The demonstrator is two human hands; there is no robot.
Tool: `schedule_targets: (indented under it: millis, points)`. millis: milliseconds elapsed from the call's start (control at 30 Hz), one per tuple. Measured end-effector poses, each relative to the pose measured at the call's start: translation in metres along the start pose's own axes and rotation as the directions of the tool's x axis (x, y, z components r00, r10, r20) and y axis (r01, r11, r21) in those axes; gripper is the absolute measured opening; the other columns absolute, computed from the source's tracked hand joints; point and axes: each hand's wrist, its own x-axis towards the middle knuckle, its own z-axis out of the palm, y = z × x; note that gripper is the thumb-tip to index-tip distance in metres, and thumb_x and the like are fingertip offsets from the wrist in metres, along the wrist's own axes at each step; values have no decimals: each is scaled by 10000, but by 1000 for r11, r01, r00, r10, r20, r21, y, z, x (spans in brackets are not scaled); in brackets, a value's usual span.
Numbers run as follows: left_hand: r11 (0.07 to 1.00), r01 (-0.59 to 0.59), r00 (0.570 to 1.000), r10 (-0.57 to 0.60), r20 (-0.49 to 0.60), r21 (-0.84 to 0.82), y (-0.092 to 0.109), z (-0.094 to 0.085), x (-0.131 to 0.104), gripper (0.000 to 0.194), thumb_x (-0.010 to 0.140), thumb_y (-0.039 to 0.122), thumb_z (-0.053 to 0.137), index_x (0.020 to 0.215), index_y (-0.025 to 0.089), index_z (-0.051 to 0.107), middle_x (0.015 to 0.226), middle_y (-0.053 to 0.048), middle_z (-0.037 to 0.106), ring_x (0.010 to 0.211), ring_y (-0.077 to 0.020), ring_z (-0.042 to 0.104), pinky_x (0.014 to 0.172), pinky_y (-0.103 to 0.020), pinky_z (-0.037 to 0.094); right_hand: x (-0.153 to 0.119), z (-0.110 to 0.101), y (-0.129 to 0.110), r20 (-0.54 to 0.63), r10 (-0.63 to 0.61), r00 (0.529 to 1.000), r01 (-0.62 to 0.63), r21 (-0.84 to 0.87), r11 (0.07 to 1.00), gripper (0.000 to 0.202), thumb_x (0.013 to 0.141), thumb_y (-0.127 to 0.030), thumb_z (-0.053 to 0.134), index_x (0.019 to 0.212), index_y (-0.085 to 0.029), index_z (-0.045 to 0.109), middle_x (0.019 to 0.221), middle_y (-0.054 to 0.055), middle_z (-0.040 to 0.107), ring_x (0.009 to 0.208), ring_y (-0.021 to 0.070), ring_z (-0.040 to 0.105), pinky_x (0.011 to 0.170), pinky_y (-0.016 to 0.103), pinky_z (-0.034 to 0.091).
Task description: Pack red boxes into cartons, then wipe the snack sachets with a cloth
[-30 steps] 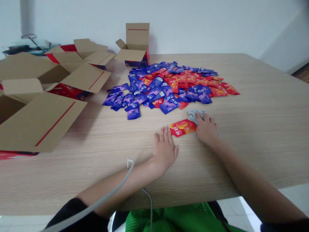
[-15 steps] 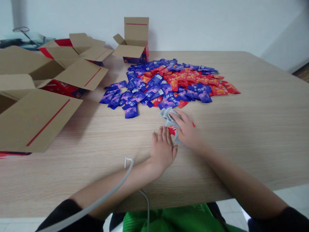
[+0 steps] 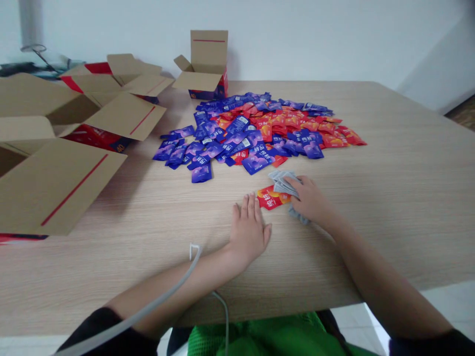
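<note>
My left hand (image 3: 248,228) lies flat on the table, its fingers stretched out, with the fingertips at the left edge of a red packet (image 3: 269,198). Grey cloth (image 3: 284,182) is bunched in my right hand (image 3: 311,200), over the right part of that packet; some of the cloth shows below the palm. Behind both hands spreads a heap of purple packets (image 3: 260,157) and red packets (image 3: 284,120).
Open cardboard boxes stand at the left, the nearest with a wide flap (image 3: 70,185) reaching over the table (image 3: 148,217). A smaller open box (image 3: 208,81) is at the back. A pale cable (image 3: 166,294) crosses my left forearm.
My right hand has moved to the right with the grey cloth, and more of the red packet shows. My left hand has stayed almost where it was.
</note>
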Motion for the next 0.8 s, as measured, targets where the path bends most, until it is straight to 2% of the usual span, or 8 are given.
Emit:
schedule_targets:
  millis: [200,300,400,467,600,700,800]
  points:
    - [999,-5,999,4,-34,-44,-2,3,-2,732,1030,458,352,1584,-11,256,1669,-199,153,1550,-364,217,1205,-612,286,-6,-11,9,12,19,1000,-20,161,987,575,790,-138,565,1360,-141,633,1202,150,634,1065,273,641,1018,405,501]
    - [999,2,1000,-3,-28,-47,-2,2,-1,733,1026,454,354,1586,-8,251,1671,-190,158,1548,-362,225,1203,-607,291,-3,-13,6,-95,58,994,-32,254,967,567,785,-123,548,1345,-127,633,1186,139,645,1063,262,649,1019,403,502]
    - [999,-2,999,0,-33,-41,-2,0,0,740,1023,452,355,1586,-15,245,1672,-192,161,1549,-367,221,1200,-606,295,0,-5,-16,-226,-14,974,85,307,948,583,785,-110,530,1363,-124,606,1301,155,578,1209,264,585,1074,403,463]
    - [999,-8,1000,7,-28,-32,-1,-2,0,727,1022,451,361,1575,-15,287,1659,-205,225,1543,-375,234,1197,-608,297,0,4,-39,-234,-95,968,157,263,952,573,813,-115,520,1380,-152,595,1408,160,516,1300,272,515,1095,423,435]
    - [1000,-22,1000,22,10,-20,-1,-6,0,658,1016,427,396,1532,20,419,1582,-226,415,1510,-386,316,1192,-609,299,-6,18,-74,-85,-191,978,193,20,981,491,942,-227,460,1416,-213,585,1513,137,483,1319,333,454,1054,523,394]
    - [1000,-14,1000,14,11,-14,0,-6,0,679,1017,433,390,1540,0,394,1583,-240,408,1526,-381,279,1192,-603,300,-8,19,-77,-54,-183,982,178,-86,980,513,961,-235,424,1459,-205,544,1533,132,478,1321,334,435,1050,516,370]
    - [1000,-6,1000,6,9,-7,0,-5,1,713,1023,439,369,1563,-24,321,1632,-238,305,1545,-375,228,1194,-599,299,-8,17,-64,-65,-105,992,95,-147,985,554,941,-202,429,1488,-170,506,1538,162,461,1328,344,429,1072,515,358]
